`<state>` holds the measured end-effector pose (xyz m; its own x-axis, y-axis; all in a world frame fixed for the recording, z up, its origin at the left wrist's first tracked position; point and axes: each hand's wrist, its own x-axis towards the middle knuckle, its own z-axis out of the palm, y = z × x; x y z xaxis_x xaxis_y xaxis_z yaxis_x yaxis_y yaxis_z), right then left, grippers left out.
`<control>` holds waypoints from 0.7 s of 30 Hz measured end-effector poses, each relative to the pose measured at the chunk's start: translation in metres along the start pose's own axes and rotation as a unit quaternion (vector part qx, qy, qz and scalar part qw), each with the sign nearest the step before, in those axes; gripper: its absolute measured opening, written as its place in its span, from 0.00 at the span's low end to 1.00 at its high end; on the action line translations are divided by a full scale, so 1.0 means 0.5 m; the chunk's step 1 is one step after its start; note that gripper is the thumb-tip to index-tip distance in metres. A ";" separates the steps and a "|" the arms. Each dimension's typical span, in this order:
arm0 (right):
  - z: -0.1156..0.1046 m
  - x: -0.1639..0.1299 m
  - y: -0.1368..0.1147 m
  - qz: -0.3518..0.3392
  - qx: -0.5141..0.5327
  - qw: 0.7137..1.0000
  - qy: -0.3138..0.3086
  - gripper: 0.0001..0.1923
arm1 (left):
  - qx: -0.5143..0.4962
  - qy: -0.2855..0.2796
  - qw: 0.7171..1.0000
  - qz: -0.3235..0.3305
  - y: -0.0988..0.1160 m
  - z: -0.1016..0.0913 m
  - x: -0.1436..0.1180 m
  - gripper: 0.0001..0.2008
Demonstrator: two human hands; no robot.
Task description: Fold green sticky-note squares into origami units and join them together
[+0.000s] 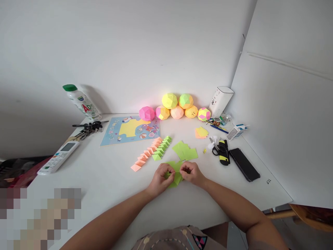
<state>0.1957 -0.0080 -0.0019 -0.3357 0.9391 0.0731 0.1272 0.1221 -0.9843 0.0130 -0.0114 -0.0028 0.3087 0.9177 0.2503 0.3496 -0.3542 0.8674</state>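
Note:
Both of my hands pinch a folded green paper piece point(177, 177) on the white table point(104, 180). My left hand point(161, 178) grips its left side, and my right hand point(191, 172) grips its right side. Just beyond them lies a small pile of green paper squares point(185, 151). To the left runs a row of folded orange units point(145, 155) beside a row of folded green units point(162, 147). Several finished paper balls point(177, 106) in pink, yellow, green and orange sit against the back wall.
A remote control point(58, 157), keys point(88, 127), a white bottle with a green cap point(82, 101) and a picture sheet point(130, 130) lie at the left. Scissors point(221, 151), a black phone point(244, 164), pens point(218, 126), a small carton point(236, 131) and a white box point(221, 100) are at the right.

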 end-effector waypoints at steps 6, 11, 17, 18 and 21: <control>-0.012 0.004 0.010 0.059 0.117 0.991 0.026 0.08 | -0.077 0.026 0.993 -0.081 -0.011 -0.002 -0.003 0.07; -0.008 0.006 0.013 0.057 0.124 0.991 -0.006 0.11 | -0.116 0.035 0.986 -0.111 -0.017 0.002 -0.005 0.12; -0.004 0.007 0.017 0.063 0.112 0.992 0.017 0.13 | -0.163 0.052 0.973 -0.156 -0.012 0.005 -0.006 0.16; -0.005 0.006 0.016 0.064 0.115 0.991 0.020 0.13 | -0.171 0.054 0.970 -0.162 -0.011 0.005 -0.006 0.17; -0.007 0.004 0.012 0.057 0.115 0.992 0.013 0.13 | -0.188 0.048 0.966 -0.172 -0.010 0.005 -0.008 0.18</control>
<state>0.1989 -0.0044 -0.0070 -0.3065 0.9511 -0.0387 -0.0544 -0.0581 -0.9968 0.0123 -0.0137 -0.0092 0.1408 0.9883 -0.0582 0.0649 0.0494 0.9967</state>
